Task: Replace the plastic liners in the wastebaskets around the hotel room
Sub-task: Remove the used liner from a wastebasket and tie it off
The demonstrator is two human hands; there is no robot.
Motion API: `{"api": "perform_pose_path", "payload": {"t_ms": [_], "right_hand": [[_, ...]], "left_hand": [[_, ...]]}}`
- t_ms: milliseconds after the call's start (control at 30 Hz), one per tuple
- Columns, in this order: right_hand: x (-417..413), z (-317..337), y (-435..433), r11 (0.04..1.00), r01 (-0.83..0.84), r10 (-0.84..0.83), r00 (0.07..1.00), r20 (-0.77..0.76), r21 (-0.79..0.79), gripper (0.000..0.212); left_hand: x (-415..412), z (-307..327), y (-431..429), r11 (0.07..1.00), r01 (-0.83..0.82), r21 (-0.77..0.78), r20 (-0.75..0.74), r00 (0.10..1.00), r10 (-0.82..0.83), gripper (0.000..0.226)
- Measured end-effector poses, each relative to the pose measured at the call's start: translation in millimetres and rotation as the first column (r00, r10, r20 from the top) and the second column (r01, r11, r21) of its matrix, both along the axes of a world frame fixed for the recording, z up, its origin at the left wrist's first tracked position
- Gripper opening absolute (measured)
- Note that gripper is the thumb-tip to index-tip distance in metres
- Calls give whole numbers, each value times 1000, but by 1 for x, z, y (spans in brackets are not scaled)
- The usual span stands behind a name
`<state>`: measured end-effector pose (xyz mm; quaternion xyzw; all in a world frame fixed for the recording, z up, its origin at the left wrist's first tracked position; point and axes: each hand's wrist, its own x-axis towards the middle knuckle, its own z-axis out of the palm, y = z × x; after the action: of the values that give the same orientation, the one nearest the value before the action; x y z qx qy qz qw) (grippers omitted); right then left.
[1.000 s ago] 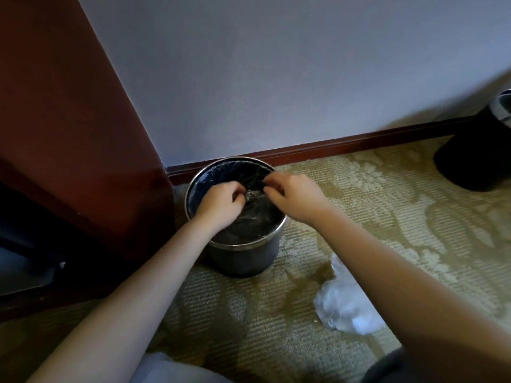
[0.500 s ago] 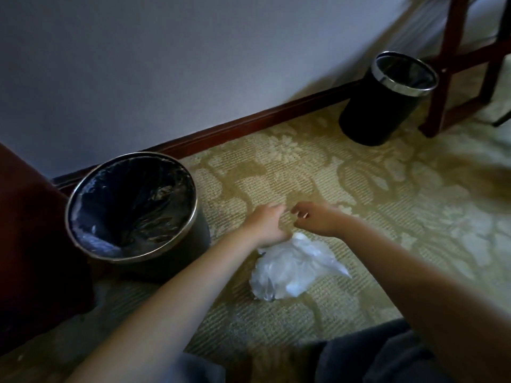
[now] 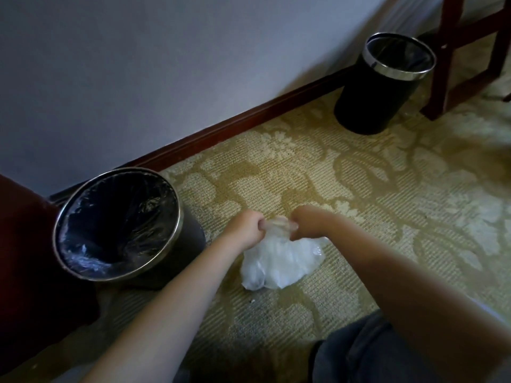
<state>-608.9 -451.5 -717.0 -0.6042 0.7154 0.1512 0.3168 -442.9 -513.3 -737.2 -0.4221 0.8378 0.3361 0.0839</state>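
A crumpled white plastic bag lies on the carpet in the middle of the view. My left hand and my right hand both grip its top edge, fists close together. To the left stands a black wastebasket with a metal rim and a clear liner inside. A second black wastebasket with a clear liner stands at the back right by the wall.
A dark red wooden cabinet stands close to the left of the near basket. Wooden furniture legs rise at the far right next to the second basket. A wall with a dark baseboard runs behind. My knee is at the bottom right.
My hands left the near wastebasket's liner, moved right to the white bag on the carpet and closed on its top. The view swung right, showing the second basket.
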Motion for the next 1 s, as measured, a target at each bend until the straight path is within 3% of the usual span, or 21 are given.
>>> {"api": "perform_pose_path", "payload": {"t_ms": [133,233,467,733,1000], "right_hand": [[9,26,-24,953,233,-185,952,243,-191,15],[27,66,-40,890,325,-191,903,385,-320,14],[51,224,-64,742,548,-269,772,576,-387,29],[89,459,-70,759,523,-156,725,671,-388,22],[158,678,-55,854,297,84,732,677,-427,25]], "left_hand": [[14,37,-28,988,-132,-84,-49,991,128,31],[29,82,-44,960,-250,-123,-107,965,238,26],[63,242,-58,884,-462,-78,-262,865,429,24],[107,470,-48,798,-593,-104,-320,780,538,12],[178,695,18,654,-745,-131,-400,643,653,10]]}}
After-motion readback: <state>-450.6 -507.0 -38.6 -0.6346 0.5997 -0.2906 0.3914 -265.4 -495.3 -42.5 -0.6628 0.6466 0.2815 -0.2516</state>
